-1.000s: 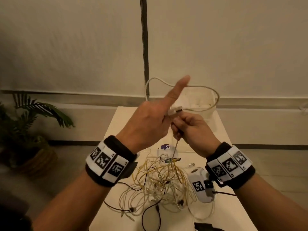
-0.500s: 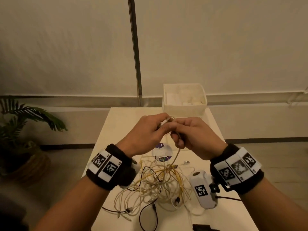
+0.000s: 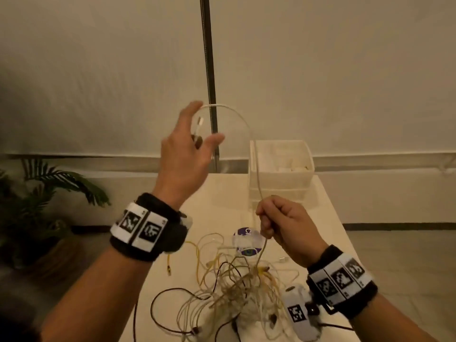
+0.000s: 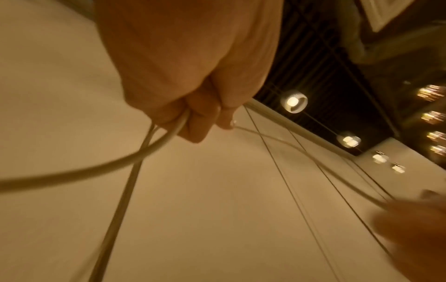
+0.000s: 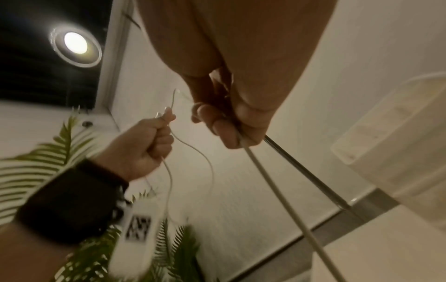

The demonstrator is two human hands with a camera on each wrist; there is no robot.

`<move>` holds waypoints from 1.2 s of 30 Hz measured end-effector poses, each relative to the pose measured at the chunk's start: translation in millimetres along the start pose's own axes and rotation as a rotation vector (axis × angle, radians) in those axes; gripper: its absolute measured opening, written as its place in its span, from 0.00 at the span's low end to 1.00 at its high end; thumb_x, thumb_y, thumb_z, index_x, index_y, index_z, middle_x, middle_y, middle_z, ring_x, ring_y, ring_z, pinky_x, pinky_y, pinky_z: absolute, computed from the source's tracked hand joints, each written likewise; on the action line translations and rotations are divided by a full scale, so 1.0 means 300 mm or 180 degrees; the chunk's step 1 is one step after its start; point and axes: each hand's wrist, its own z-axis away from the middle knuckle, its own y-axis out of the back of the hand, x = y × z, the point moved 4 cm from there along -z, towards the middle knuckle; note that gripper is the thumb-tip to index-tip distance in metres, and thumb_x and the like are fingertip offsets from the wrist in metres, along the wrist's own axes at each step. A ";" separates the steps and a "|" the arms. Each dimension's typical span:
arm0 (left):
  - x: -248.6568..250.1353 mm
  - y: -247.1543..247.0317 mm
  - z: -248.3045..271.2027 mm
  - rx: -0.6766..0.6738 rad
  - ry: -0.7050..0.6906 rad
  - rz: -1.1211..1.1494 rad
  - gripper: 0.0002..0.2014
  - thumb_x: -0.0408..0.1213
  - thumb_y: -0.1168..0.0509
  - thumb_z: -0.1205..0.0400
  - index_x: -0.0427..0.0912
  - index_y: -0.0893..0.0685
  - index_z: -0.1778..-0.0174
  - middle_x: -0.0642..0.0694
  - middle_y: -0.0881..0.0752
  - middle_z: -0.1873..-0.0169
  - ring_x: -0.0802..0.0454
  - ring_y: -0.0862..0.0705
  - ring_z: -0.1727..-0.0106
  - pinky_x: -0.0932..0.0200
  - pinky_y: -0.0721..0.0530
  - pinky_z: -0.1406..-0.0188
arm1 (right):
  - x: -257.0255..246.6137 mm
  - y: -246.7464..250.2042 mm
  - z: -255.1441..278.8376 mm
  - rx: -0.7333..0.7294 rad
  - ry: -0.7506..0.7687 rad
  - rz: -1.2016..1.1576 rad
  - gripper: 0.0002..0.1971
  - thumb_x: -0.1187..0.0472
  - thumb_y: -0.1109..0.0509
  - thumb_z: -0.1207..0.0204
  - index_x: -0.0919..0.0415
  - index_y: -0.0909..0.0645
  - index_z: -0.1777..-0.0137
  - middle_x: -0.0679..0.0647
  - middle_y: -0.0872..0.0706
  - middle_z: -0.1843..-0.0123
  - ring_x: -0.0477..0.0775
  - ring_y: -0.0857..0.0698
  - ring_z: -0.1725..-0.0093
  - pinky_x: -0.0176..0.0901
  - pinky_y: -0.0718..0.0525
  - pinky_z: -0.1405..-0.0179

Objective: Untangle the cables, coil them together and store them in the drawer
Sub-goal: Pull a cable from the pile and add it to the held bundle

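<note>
Left hand [image 3: 187,149], raised at upper centre of the frame, pinches the plug end of a white cable [image 3: 243,119]. Right hand [image 3: 283,225] grips it lower, above the cable tangle [image 3: 237,287] on the tabletop [image 3: 222,193]. Draw slowly, so knots loosen rather than tighten.

A pale table [image 3: 217,193] carries a tangle of cables [image 3: 237,287], a white drawer box [image 3: 281,178] at its far edge, and a round sticker [image 3: 246,243].
</note>
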 end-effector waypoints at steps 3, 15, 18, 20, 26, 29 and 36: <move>0.053 -0.102 0.108 -0.0582 -0.0499 0.0133 0.39 0.39 0.31 0.18 0.51 0.45 0.15 0.61 0.27 0.75 0.58 0.22 0.76 0.73 0.24 0.72 | -0.090 -0.032 -0.037 -0.0006 -0.0100 -0.0438 0.14 0.63 0.44 0.14 0.67 0.23 0.60 0.56 0.30 0.74 0.49 0.33 0.77 0.42 0.33 0.74; 0.087 -0.175 0.156 -0.1715 -0.0847 -0.0052 0.16 0.41 0.32 0.17 0.46 0.16 0.33 0.68 0.25 0.75 0.70 0.23 0.74 0.79 0.33 0.72 | -0.142 -0.026 -0.024 -0.0181 -0.0384 -0.0539 0.14 0.64 0.44 0.14 0.65 0.22 0.61 0.54 0.27 0.76 0.49 0.32 0.79 0.38 0.31 0.78; 0.041 -0.190 0.153 -0.1628 -0.0794 -0.0036 0.07 0.46 0.33 0.17 0.49 0.13 0.50 0.63 0.21 0.73 0.63 0.22 0.72 0.71 0.32 0.71 | -0.140 -0.003 -0.012 -0.0245 -0.0396 -0.0518 0.12 0.64 0.42 0.15 0.68 0.18 0.52 0.55 0.25 0.73 0.48 0.31 0.78 0.37 0.29 0.76; 0.014 -0.183 0.150 -0.1520 -0.0695 -0.0067 0.06 0.45 0.32 0.18 0.54 0.19 0.61 0.61 0.21 0.75 0.61 0.24 0.72 0.71 0.33 0.73 | -0.120 0.011 -0.001 -0.0244 -0.0364 -0.0553 0.12 0.65 0.41 0.16 0.69 0.16 0.46 0.56 0.23 0.71 0.47 0.31 0.78 0.38 0.30 0.75; -0.049 -0.024 0.036 -0.0108 -0.0149 -0.0002 0.09 0.38 0.35 0.16 0.41 0.22 0.62 0.53 0.24 0.72 0.61 0.28 0.72 0.69 0.33 0.74 | -0.049 0.019 0.091 -0.0389 -0.0398 -0.0653 0.13 0.61 0.38 0.21 0.68 0.15 0.48 0.57 0.24 0.73 0.46 0.34 0.81 0.42 0.40 0.76; -0.038 0.014 0.011 0.0062 -0.0233 -0.0022 0.10 0.39 0.35 0.15 0.38 0.21 0.60 0.51 0.24 0.72 0.57 0.29 0.71 0.66 0.33 0.73 | -0.015 -0.006 0.140 -0.0481 -0.0359 -0.0649 0.13 0.60 0.39 0.21 0.68 0.16 0.52 0.56 0.27 0.75 0.46 0.38 0.82 0.41 0.40 0.76; 0.004 0.065 0.102 -0.0275 -0.0287 0.1217 0.12 0.38 0.45 0.11 0.36 0.19 0.49 0.64 0.23 0.76 0.65 0.27 0.77 0.69 0.33 0.76 | 0.105 -0.027 0.280 -0.1045 -0.0004 0.0856 0.09 0.65 0.37 0.17 0.60 0.16 0.53 0.55 0.16 0.68 0.48 0.22 0.71 0.35 0.24 0.72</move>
